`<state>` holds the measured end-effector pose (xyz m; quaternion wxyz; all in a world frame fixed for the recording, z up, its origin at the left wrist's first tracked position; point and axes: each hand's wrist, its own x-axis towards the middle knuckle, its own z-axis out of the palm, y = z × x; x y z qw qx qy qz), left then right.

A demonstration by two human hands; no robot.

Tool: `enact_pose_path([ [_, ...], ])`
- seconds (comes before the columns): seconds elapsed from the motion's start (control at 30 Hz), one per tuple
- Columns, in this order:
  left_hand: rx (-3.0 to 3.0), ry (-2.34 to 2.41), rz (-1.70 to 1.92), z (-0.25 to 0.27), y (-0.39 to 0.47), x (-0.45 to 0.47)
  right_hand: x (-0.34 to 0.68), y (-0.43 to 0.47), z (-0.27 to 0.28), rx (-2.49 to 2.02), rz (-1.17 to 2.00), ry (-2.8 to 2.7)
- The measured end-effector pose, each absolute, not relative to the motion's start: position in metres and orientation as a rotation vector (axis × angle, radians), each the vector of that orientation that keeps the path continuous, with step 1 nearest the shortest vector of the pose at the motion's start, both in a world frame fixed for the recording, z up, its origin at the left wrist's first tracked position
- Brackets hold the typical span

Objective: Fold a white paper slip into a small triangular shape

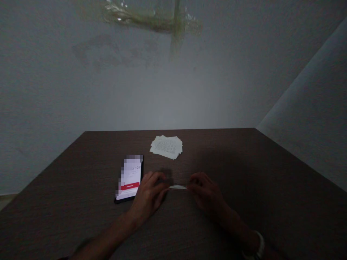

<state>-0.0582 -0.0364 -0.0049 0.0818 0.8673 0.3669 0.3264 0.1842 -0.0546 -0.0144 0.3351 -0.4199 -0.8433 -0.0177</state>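
A narrow piece of white paper point(178, 187) stretches between my two hands, seen almost edge-on just above the table. My left hand point(150, 189) pinches its left end between thumb and fingers. At the right end, my right hand point(204, 189) grips it in the same way, its fingertips partly in shadow. Beyond the hands lies a loose, fanned pile of printed paper sheets point(166, 146). Whether the held paper is folded cannot be made out.
A phone point(130, 178) with a lit screen lies just left of my left hand. The dark wooden table point(271, 169) reaches back to a grey wall point(168, 94) with a stained, taped patch. A pale slanting surface point(311, 104) borders the right side.
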Motion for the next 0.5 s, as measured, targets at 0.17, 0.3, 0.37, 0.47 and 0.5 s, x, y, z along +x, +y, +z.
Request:
enact_pose_path([
  [0.17,2.622,1.126,0.935,-0.0021,-0.0398,-0.0563,0.1842,-0.0538,-0.0174,-1.112,-0.084,-2.219],
  [0.3,2.647,1.117,0.893,-0.0009,-0.0406,-0.0554,0.1841,-0.0536,-0.0157,-1.102,-0.087,-2.250],
  [0.37,2.632,1.113,0.888,-0.0010,-0.0399,-0.0556,0.1842,-0.0535,-0.0142,-1.114,-0.077,-2.224],
  [0.47,2.587,1.121,0.939,-0.0026,-0.0376,-0.0563,0.1842,-0.0535,-0.0134,-1.138,-0.032,-2.152],
  [0.5,2.572,1.127,0.958,-0.0034,-0.0368,-0.0565,0.1841,-0.0535,-0.0136,-1.141,-0.011,-2.133],
])
